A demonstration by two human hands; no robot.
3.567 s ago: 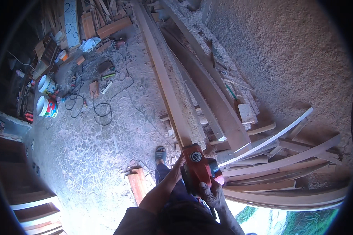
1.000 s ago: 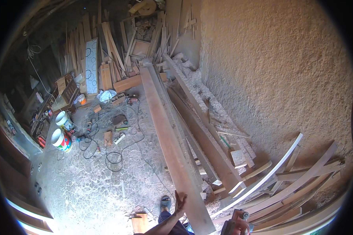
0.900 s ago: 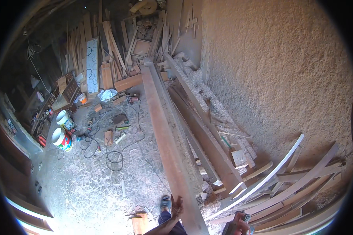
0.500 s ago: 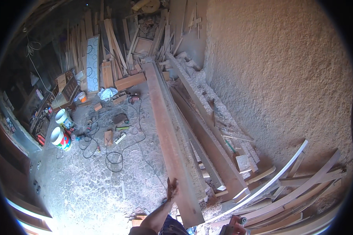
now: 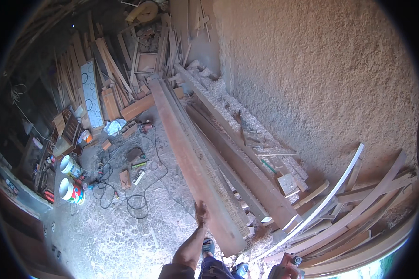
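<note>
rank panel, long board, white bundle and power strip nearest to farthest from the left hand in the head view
1. Long board: left hand at its left edge
2. Power strip: floor, left of board
3. White bundle: farther up, left
4. Panel: upper left, beyond bundle

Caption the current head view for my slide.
Left hand at the edge of a long board, power tool at lower right, two buckets on the floor at left.

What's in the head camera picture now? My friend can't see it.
A person's left hand touches the edge of a long wooden board. A red tool shows at the bottom; more planks lie right, toward a rough wall, and two buckets stand on the floor at left.
</note>
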